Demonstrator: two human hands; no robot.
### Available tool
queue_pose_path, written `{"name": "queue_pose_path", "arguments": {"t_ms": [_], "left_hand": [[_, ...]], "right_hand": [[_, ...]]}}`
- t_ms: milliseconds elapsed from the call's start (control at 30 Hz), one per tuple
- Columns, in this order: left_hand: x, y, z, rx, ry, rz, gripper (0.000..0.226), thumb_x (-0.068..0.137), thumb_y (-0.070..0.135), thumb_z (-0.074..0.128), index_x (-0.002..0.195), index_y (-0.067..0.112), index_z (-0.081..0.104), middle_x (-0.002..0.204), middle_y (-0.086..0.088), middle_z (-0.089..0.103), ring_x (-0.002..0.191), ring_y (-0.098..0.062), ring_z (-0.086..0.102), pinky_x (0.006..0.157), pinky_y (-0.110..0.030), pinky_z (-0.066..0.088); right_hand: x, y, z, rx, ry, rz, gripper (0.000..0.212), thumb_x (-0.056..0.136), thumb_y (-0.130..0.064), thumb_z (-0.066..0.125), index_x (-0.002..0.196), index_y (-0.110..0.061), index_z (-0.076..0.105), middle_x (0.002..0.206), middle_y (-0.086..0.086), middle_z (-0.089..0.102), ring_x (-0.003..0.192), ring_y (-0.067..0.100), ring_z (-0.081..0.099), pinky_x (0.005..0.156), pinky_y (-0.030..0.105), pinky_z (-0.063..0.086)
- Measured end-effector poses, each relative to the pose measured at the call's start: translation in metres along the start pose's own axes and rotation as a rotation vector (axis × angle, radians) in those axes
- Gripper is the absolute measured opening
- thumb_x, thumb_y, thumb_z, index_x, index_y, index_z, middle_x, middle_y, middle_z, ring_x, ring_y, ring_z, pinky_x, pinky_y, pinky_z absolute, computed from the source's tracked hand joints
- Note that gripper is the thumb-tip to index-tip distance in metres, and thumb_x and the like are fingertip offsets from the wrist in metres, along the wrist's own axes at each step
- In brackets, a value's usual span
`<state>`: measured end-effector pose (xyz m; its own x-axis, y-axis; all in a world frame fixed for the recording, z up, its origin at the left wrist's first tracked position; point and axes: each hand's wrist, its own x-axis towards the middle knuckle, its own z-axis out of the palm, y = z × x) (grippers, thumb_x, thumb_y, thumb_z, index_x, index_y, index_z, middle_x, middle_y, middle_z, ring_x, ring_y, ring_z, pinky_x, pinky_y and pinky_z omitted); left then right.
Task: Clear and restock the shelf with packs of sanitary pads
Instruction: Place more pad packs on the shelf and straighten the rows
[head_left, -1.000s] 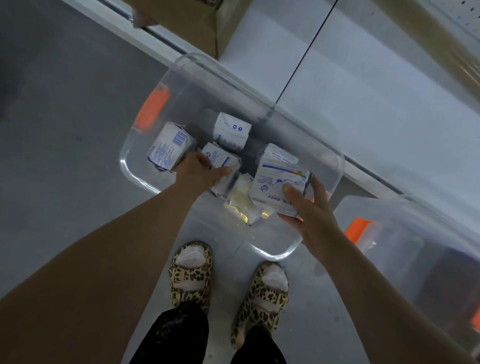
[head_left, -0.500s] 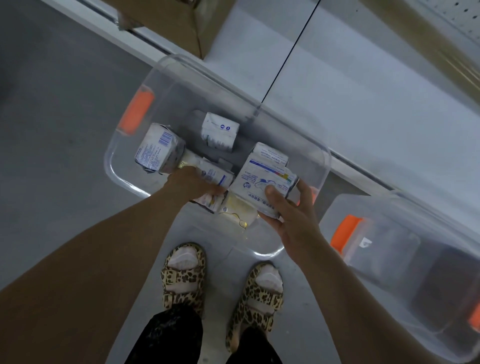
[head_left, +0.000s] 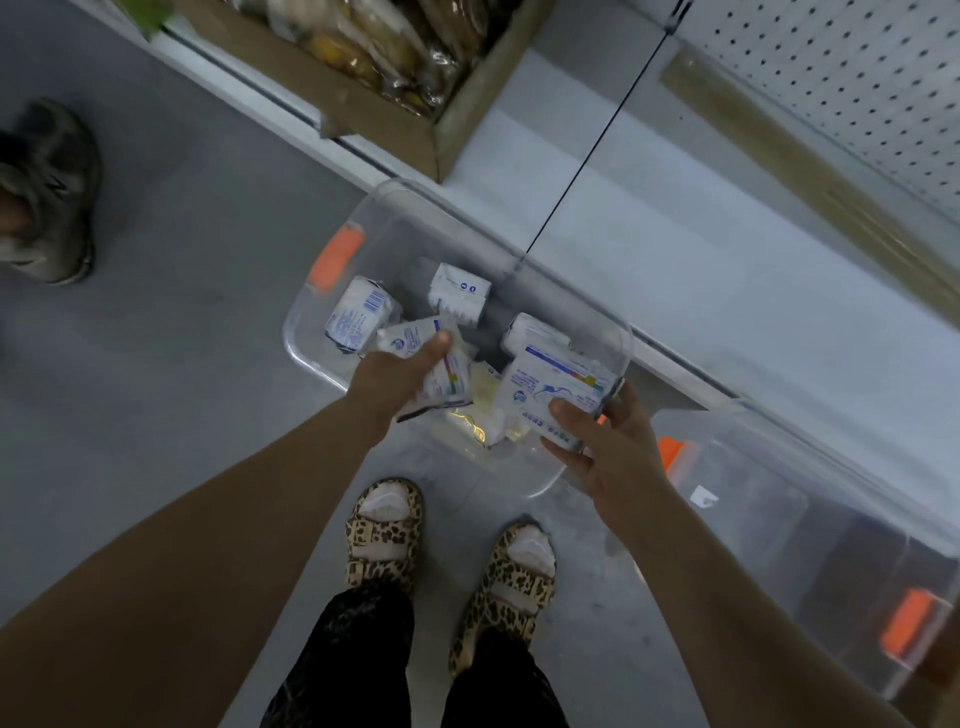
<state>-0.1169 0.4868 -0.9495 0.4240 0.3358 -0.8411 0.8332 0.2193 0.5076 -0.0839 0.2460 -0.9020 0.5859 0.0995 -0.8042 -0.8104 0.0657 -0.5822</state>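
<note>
A clear plastic bin (head_left: 332, 358) with orange latches sits on the floor against the bottom shelf (head_left: 727, 291). It holds several white packs of sanitary pads. My left hand (head_left: 387, 382) grips one white pack (head_left: 434, 364) lifted above the bin's near side. My right hand (head_left: 605, 441) holds a larger white pack (head_left: 553, 397) with blue print over the bin's right end. Two more packs lie loose: one with a barcode (head_left: 358, 314) at the left, another (head_left: 460, 293) at the back. A yellowish pack (head_left: 485, 410) lies beneath, partly hidden.
A second clear bin (head_left: 810, 525) with orange latches stands to the right. A cardboard box (head_left: 415, 119) of bagged goods sits on the shelf at the left. Pegboard (head_left: 852, 78) backs the shelf. Another person's shoe (head_left: 52, 192) is at far left. My feet (head_left: 447, 540) stand just before the bin.
My left hand has closed on a pack and raised it from the bin. The right hand keeps its pack, lifted slightly. The view has tilted up, showing the box and pegboard.
</note>
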Motion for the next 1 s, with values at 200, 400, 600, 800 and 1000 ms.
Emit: {"name": "queue_pose_path", "arguments": {"t_ms": [200,400,600,800,1000], "left_hand": [[-0.091,0.028,-0.01,-0.198,0.045,-0.117,0.063,0.083,0.074,0.055,0.106,0.018,0.07,0.101,-0.004,0.073,0.085,-0.018,0.07,0.062,-0.026,0.053],[-0.179,0.05,-0.022,-0.388,-0.111,-0.089,0.044,0.083,0.049,0.074,0.117,0.022,0.065,0.112,-0.004,0.074,0.1,-0.022,0.071,0.075,-0.036,0.058],[-0.264,0.061,-0.028,-0.362,-0.243,0.029,0.037,0.087,0.052,0.067,0.115,0.028,0.068,0.104,-0.001,0.077,0.094,-0.019,0.071,0.086,-0.047,0.058],[-0.382,0.058,-0.029,-0.493,-0.308,0.117,0.012,0.091,0.044,0.067,0.098,0.035,0.069,0.102,0.002,0.077,0.098,-0.019,0.07,0.084,-0.05,0.059],[-0.505,0.069,-0.027,-0.466,-0.378,0.253,0.021,0.096,0.045,0.058,0.103,0.026,0.065,0.094,0.0,0.078,0.097,-0.022,0.069,0.087,-0.047,0.057]], "right_hand": [[-0.061,-0.042,0.005,0.006,-0.05,-0.011,0.054,0.085,0.005,0.072,0.133,-0.008,0.051,0.124,0.012,0.07,0.108,0.027,0.071,0.076,0.039,0.061],[-0.139,-0.087,0.005,-0.074,-0.105,-0.098,0.054,0.089,0.0,0.071,0.134,-0.015,0.047,0.127,0.006,0.067,0.106,0.024,0.072,0.081,0.047,0.062],[-0.214,-0.102,-0.009,-0.058,-0.125,-0.175,0.044,0.093,-0.009,0.07,0.128,-0.025,0.05,0.125,0.007,0.069,0.104,0.03,0.072,0.088,0.061,0.056],[-0.321,-0.11,-0.035,0.019,-0.097,-0.245,0.049,0.095,-0.011,0.067,0.136,-0.027,0.046,0.125,0.008,0.068,0.092,0.021,0.075,0.066,0.033,0.061],[-0.438,-0.125,-0.071,0.135,-0.152,-0.369,0.064,0.086,0.006,0.07,0.139,-0.019,0.046,0.134,0.015,0.061,0.102,0.023,0.073,0.082,0.034,0.061]]}}
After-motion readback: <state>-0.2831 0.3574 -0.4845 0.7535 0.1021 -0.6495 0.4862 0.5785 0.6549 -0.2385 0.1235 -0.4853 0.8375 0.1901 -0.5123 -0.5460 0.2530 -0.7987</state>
